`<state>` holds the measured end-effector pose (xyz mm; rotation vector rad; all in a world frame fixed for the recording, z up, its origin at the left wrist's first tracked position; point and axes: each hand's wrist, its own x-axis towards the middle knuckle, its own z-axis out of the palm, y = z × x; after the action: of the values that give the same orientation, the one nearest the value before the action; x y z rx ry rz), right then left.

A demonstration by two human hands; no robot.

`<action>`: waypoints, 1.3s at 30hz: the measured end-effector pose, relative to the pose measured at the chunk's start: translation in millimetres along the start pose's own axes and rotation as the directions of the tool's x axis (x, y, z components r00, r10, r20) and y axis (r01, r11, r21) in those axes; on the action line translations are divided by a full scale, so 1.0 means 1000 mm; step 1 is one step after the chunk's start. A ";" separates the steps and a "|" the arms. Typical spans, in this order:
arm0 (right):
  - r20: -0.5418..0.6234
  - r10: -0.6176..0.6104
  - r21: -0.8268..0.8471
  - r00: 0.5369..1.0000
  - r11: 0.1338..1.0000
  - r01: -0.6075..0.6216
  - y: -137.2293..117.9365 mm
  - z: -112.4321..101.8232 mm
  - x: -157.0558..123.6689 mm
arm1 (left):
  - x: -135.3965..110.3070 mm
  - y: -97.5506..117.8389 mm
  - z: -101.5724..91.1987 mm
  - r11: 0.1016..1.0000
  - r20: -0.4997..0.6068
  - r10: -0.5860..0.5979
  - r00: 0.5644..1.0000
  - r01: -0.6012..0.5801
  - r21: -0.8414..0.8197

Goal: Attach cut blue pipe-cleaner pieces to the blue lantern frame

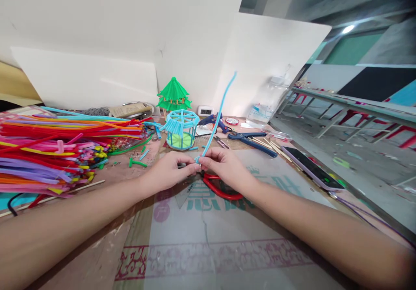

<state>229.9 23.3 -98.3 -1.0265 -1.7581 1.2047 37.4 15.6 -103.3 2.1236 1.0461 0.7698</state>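
Observation:
Both hands meet over the middle of the work surface, pinching a light blue pipe cleaner (219,112) between thumbs and fingertips. Its long free end rises up and to the right, while its lower end is bunched at the fingers. My left hand (172,169) is closed on that bunched end. Beside it, my right hand (225,165) grips the stem's base. Red-handled scissors (221,191) lie beneath the right hand, partly hidden by it. Just behind the hands stands a small round blue pipe-cleaner frame (181,127) with a light green base.
Bundles of coloured pipe cleaners (65,151) fill the left. Behind stand a green tiered roof model (174,94), a small digital clock (206,110) and a glue gun (216,121). To the right lie blue-handled pliers (253,142), wooden sticks (273,147) and a phone (312,168).

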 end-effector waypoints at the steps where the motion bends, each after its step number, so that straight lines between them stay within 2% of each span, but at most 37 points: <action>1: -0.016 0.004 0.004 1.000 1.000 -0.004 0.000 0.000 0.000 | 0.000 -0.001 0.000 1.000 0.008 -0.008 1.000 0.008 -0.007; 4: -0.034 0.030 0.022 0.999 0.999 -0.030 0.001 0.000 -0.001 | 0.001 -0.002 -0.003 0.999 0.046 -0.023 0.999 0.025 -0.042; 8: 0.000 0.039 0.044 0.999 0.998 -0.039 0.000 0.001 -0.002 | 0.003 -0.003 -0.006 0.996 0.102 -0.006 0.995 0.015 -0.085; 13: 0.007 0.033 0.059 0.999 0.998 -0.033 -0.001 0.002 -0.002 | 0.004 -0.003 -0.007 0.986 0.113 -0.014 0.993 0.033 -0.165; 19: -0.048 -0.019 -0.053 0.999 0.998 0.017 -0.004 0.003 -0.004 | 0.004 -0.001 -0.006 0.980 0.107 -0.051 0.993 0.071 -0.187; 29: -0.068 -0.058 -0.190 0.996 0.981 0.044 -0.010 0.005 -0.006 | 0.004 -0.001 -0.008 0.997 0.088 -0.039 0.995 0.045 -0.067; 35: -0.064 -0.144 -0.328 0.988 0.938 0.115 -0.010 0.005 -0.007 | 0.003 0.001 -0.008 1.000 0.099 -0.013 0.995 0.013 0.004; 39: -0.054 -0.162 -0.348 0.985 0.928 0.134 -0.008 0.004 -0.007 | 0.003 0.003 -0.007 1.000 0.100 0.006 0.995 -0.009 0.023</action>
<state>227.3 13.9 -93.0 -1.0990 -1.9847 0.7652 34.9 18.8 -96.4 2.1636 0.9992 0.6508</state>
